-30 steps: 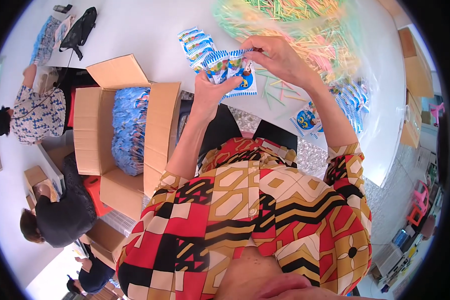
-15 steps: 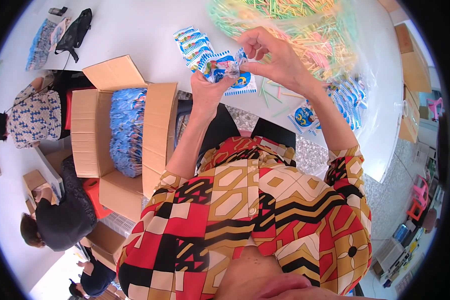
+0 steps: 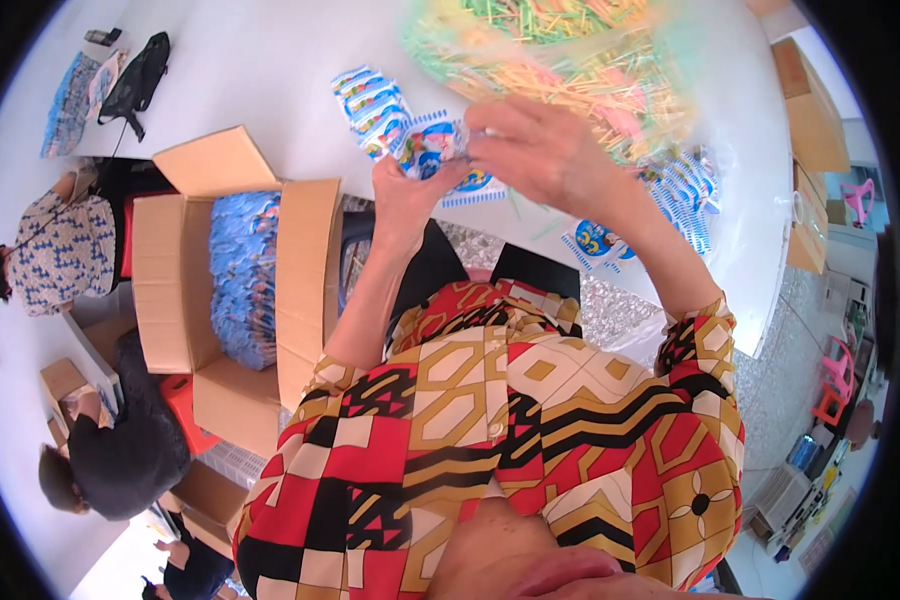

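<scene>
Two hands meet over the near edge of the round white table (image 3: 270, 70), both pinching one small glossy blue-and-white printed plastic packet (image 3: 432, 148). Left hand (image 3: 402, 195) grips it from below, fingers curled tight on its lower edge; right hand (image 3: 545, 150) closes on its right end, fingertips narrow.

Risks, as judged:
- slick film could slip from the pinch and fall between table and lap
- right forearm sits just beside the heaped thin plastic sticks in green, yellow and pink (image 3: 560, 50); a sweep could scatter them
- loose flat packets (image 3: 368, 100) fanned just left of the hands could be nudged off the edge

Materials: packet thin, crinkly, shiny. Sticks light and rigid, seemingly under clear film. Open brown corrugated cardboard box (image 3: 185, 300), to the left, holds upright rows of blue packets, flaps spread. More blue packets (image 3: 685, 190) lie to the right.
</scene>
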A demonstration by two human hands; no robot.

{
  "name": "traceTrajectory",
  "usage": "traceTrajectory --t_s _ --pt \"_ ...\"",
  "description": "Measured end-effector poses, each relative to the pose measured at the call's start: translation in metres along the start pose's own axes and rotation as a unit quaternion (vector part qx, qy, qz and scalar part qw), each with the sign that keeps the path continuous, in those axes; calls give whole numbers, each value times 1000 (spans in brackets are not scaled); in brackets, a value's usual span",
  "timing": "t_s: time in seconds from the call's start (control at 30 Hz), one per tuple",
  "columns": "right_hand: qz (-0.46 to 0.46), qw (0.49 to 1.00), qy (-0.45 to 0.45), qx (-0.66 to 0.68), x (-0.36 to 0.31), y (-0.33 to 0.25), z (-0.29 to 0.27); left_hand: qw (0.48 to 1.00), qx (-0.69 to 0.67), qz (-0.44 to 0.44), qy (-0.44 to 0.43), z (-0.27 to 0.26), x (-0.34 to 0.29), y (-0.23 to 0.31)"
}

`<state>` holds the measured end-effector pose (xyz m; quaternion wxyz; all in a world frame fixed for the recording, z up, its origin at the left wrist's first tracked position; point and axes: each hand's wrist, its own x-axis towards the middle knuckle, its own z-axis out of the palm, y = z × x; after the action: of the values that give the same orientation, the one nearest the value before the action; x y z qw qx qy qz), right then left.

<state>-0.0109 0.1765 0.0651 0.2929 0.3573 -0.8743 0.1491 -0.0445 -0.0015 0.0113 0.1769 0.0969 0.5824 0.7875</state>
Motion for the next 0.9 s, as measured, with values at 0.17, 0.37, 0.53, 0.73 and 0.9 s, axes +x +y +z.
traceTrajectory --t_s 0.17,0.37,0.53,0.73,0.9 --pt "7 998 -58 -1 2 -11 -10 999 20 -35 -23 0 -7 -2" --pt "25 997 -59 50 2 -11 -11 994 -30 -47 -90 -2 -11 -3" --pt "64 987 -89 118 -3 1 -9 984 -47 -91 -144 -4 -7 2" --pt "86 974 -168 126 5 3 -21 976 -57 -111 -179 -8 -4 0" --pt "80 969 -173 155 4 8 -18 980 22 -97 -170 -4 4 0"
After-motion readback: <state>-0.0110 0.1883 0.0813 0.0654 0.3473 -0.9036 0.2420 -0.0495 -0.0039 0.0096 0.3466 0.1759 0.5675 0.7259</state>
